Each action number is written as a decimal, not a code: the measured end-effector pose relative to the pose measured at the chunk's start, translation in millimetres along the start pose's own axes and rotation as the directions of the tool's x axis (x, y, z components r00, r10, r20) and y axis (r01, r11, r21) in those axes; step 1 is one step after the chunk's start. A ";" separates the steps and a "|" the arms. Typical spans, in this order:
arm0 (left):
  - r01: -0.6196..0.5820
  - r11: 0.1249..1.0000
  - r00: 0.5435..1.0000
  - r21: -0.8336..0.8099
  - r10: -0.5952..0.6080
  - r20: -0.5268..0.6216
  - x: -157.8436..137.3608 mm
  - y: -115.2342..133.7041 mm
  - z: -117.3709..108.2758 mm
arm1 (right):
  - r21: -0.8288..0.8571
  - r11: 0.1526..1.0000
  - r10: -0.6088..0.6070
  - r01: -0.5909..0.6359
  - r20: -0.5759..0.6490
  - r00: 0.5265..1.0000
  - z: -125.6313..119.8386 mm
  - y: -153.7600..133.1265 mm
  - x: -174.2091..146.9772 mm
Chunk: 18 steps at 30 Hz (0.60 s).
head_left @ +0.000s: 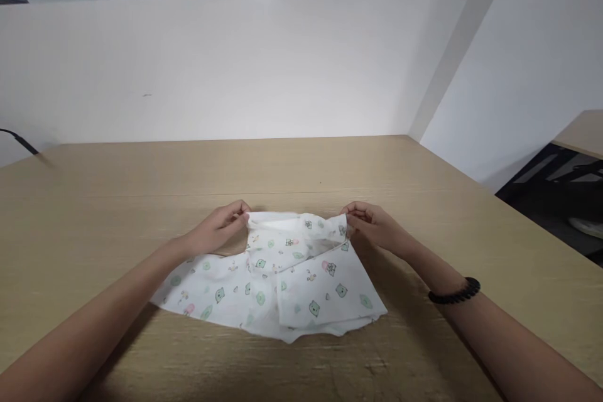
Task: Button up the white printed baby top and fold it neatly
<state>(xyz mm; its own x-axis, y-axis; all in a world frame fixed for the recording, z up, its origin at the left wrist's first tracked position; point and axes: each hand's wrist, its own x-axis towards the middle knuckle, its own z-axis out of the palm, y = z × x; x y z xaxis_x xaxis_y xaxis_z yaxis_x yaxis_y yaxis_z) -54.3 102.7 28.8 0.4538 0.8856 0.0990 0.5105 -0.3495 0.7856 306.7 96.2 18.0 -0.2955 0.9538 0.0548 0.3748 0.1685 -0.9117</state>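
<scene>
A small white cloth garment (264, 289), like a baby's top, lies on the wooden table in front of me. It is printed with green animal faces and small pink and yellow figures. My left hand (219, 226) pinches its far left corner between thumb and fingers. At the far right corner, my right hand (372, 223) grips the cloth the same way. The far edge is drawn fairly straight between both hands. One part spreads out to the left under my left forearm, while a panel on the right lies folded over the middle.
The wooden table (226, 169) reaches back to a white partition (226, 69) with glass above it. A black cable (21, 140) comes in at the left edge. Another table (581, 132) with a dark space beneath stands at the right. A black beaded bracelet (456, 294) circles my right wrist.
</scene>
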 end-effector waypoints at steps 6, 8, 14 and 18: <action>0.102 0.965 0.921 -0.240 -0.183 -0.343 22.4 -36.9 22.3 | -0.001 0.994 0.102 -0.108 -0.318 0.943 16.6 24.1 19.3; 0.089 0.975 0.895 -0.206 -0.169 -0.412 25.3 -43.1 26.0 | -0.071 0.993 0.060 -0.095 -0.393 0.918 19.6 28.2 22.2; -0.068 0.986 0.991 0.152 0.084 -0.101 9.0 -32.2 23.5 | -0.366 0.925 -0.194 0.105 -0.216 0.957 22.9 25.7 11.4; -0.125 0.875 0.968 0.467 0.006 0.249 3.2 -28.9 20.0 | -0.664 0.745 -0.041 0.068 0.056 0.998 17.7 33.3 2.6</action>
<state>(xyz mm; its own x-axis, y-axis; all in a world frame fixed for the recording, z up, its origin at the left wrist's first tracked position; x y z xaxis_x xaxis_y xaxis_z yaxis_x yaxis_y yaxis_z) -53.0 109.5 -5.8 0.6245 0.7793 -0.0521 0.7310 -0.5597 0.3903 302.8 99.9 -19.5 -0.3593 0.9306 0.0698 0.8424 0.3556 -0.4050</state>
